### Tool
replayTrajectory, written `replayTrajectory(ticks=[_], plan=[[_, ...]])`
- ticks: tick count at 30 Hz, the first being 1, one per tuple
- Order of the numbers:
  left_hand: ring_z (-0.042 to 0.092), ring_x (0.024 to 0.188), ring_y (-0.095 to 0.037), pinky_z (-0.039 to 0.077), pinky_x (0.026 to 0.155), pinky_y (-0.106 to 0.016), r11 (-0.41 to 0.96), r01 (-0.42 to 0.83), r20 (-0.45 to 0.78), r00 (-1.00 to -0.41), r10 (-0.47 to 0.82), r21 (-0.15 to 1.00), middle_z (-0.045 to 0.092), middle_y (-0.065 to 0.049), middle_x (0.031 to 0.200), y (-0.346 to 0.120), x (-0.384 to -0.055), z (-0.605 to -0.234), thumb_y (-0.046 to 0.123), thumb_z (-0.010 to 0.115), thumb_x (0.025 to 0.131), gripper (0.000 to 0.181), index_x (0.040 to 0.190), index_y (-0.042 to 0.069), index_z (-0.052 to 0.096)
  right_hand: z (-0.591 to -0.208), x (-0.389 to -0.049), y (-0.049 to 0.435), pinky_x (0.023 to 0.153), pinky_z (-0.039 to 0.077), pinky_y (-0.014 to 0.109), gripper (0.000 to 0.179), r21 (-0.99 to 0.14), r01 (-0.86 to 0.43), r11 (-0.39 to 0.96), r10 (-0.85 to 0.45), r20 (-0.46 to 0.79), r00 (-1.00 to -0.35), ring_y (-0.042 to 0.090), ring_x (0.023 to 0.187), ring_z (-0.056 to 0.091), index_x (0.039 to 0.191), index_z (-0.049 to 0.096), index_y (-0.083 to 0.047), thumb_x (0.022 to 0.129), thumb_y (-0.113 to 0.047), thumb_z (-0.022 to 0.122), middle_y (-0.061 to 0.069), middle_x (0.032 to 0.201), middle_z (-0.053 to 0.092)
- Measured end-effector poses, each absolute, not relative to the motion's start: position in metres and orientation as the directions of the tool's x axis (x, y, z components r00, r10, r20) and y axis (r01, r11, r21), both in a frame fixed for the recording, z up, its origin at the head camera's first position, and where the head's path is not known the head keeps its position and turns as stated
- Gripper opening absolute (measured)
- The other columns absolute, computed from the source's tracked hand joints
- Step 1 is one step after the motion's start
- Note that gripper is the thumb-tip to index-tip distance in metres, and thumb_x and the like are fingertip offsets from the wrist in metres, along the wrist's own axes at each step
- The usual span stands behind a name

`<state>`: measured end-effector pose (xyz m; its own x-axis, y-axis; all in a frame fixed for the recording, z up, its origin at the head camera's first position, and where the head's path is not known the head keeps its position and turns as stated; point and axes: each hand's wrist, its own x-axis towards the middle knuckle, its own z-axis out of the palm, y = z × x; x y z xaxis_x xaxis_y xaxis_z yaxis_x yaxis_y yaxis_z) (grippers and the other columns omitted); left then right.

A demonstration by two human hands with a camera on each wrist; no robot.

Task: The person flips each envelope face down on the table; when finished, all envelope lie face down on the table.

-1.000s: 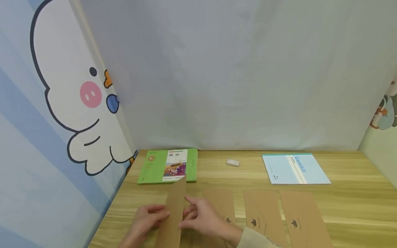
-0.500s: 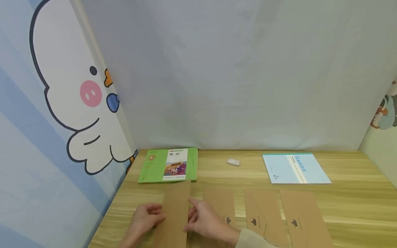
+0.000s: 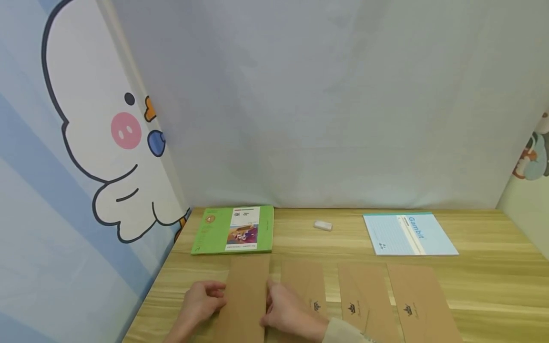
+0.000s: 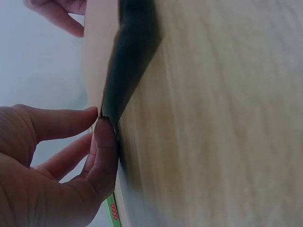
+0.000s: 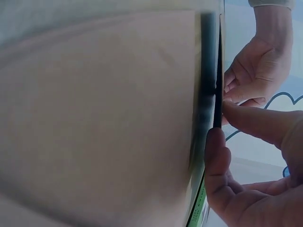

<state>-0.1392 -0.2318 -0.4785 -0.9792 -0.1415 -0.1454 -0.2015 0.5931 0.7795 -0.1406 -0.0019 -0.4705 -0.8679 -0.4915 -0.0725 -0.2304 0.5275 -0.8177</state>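
A plain brown kraft envelope (image 3: 244, 300) lies low over the wooden table, its blank face up. My left hand (image 3: 201, 300) pinches its left edge; in the left wrist view, thumb and fingers meet on the edge of the envelope (image 4: 100, 56), with dark shadow beneath it. At the opposite edge, my right hand (image 3: 286, 307) holds the envelope between thumb and fingers. To the right lie three more kraft envelopes, each with a small black crown: a near one (image 3: 300, 281) partly behind my right hand, a middle one (image 3: 364, 286) and a far right one (image 3: 422, 290).
Behind the held envelope lies a green book (image 3: 212, 238) with a picture on its cover. A small white eraser-like block (image 3: 323, 225) sits at the back middle, and a light blue notebook (image 3: 390, 238) at the back right. A pale curtain (image 3: 326, 119) hangs behind the table (image 3: 484, 276).
The held envelope has turned from steeply tilted to nearly flat, its right edge coming down and to the right with my right hand. My left hand has shifted slightly left.
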Motion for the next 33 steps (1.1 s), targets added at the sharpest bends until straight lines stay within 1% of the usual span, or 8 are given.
replayTrajectory(ticks=[2,3,7,13,17,22,28,33], plan=[[0.059,0.067,-0.014,0.051,0.057,-0.029,0.615,-0.199,-0.144,-0.98,-0.139,0.763,0.065,-0.001,0.076,-0.231,-0.139,-0.479,-0.004,0.077,0.07,0.029,0.098,-0.003,0.071,-0.472,-0.14,-0.002,0.05,0.045,0.024,0.044,-0.794,-0.248,0.555,-0.485,-0.067,-0.872,0.007,0.056,0.051,0.092,0.054,-0.006,0.062,-0.006,0.086,-0.006,0.068,0.053],[0.059,0.067,-0.014,0.051,0.056,-0.029,0.625,-0.197,-0.141,-0.98,-0.138,0.755,0.065,0.0,0.076,-0.231,-0.139,-0.48,-0.004,0.077,0.07,0.028,0.098,-0.003,0.071,-0.473,-0.14,-0.003,0.05,0.044,0.024,0.043,-0.781,-0.258,0.569,-0.482,-0.062,-0.874,0.007,0.056,0.05,0.088,0.053,-0.009,0.061,-0.006,0.086,-0.006,0.067,0.052],[0.059,0.065,-0.013,0.05,0.056,-0.029,0.663,-0.16,-0.111,-0.987,-0.115,0.732,0.065,0.0,0.075,-0.231,-0.139,-0.481,-0.003,0.076,0.068,0.028,0.096,-0.002,0.071,-0.475,-0.141,-0.005,0.049,0.043,0.026,0.043,-0.733,-0.274,0.623,-0.469,-0.069,-0.88,0.01,0.058,0.048,0.082,0.051,-0.011,0.06,-0.009,0.087,-0.004,0.066,0.05],[0.059,0.067,-0.012,0.05,0.059,-0.029,0.691,-0.12,-0.072,-0.993,-0.098,0.713,0.065,0.0,0.074,-0.229,-0.139,-0.482,-0.004,0.077,0.065,0.029,0.094,-0.001,0.072,-0.475,-0.143,-0.011,0.056,0.045,0.03,0.045,-0.669,-0.263,0.695,-0.446,-0.115,-0.888,0.016,0.065,0.047,0.085,0.053,-0.006,0.059,-0.012,0.088,0.0,0.069,0.049],[0.059,0.066,-0.012,0.05,0.06,-0.03,0.702,-0.105,-0.049,-0.994,-0.099,0.705,0.065,0.001,0.073,-0.229,-0.139,-0.483,-0.003,0.078,0.064,0.03,0.093,-0.001,0.072,-0.475,-0.144,-0.013,0.059,0.046,0.032,0.047,-0.663,-0.238,0.71,-0.431,-0.141,-0.892,0.019,0.068,0.046,0.089,0.054,-0.003,0.058,-0.011,0.087,0.003,0.073,0.049],[0.059,0.066,-0.012,0.049,0.061,-0.03,0.706,-0.083,-0.03,-0.996,-0.088,0.703,0.065,0.002,0.072,-0.229,-0.139,-0.484,-0.002,0.079,0.064,0.029,0.092,0.0,0.072,-0.474,-0.144,-0.013,0.059,0.046,0.032,0.047,-0.667,-0.24,0.705,-0.431,-0.135,-0.892,0.019,0.068,0.046,0.089,0.054,-0.003,0.057,-0.01,0.087,0.003,0.073,0.049],[0.058,0.065,-0.012,0.049,0.06,-0.03,0.694,-0.113,-0.061,-0.993,-0.1,0.712,0.065,0.002,0.071,-0.228,-0.139,-0.484,-0.003,0.078,0.064,0.029,0.092,0.0,0.072,-0.474,-0.144,-0.011,0.059,0.046,0.031,0.048,-0.669,-0.25,0.7,-0.439,-0.127,-0.889,0.018,0.066,0.047,0.089,0.054,-0.003,0.056,-0.01,0.087,0.003,0.072,0.05],[0.06,0.061,-0.012,0.051,0.056,-0.029,0.658,-0.128,-0.071,-0.991,-0.112,0.742,0.065,-0.001,0.072,-0.229,-0.138,-0.483,-0.002,0.078,0.065,0.029,0.093,-0.002,0.071,-0.469,-0.143,-0.009,0.055,0.047,0.029,0.049,-0.69,-0.259,0.676,-0.448,-0.106,-0.888,0.016,0.062,0.049,0.089,0.054,-0.004,0.054,-0.01,0.089,0.002,0.07,0.052]])
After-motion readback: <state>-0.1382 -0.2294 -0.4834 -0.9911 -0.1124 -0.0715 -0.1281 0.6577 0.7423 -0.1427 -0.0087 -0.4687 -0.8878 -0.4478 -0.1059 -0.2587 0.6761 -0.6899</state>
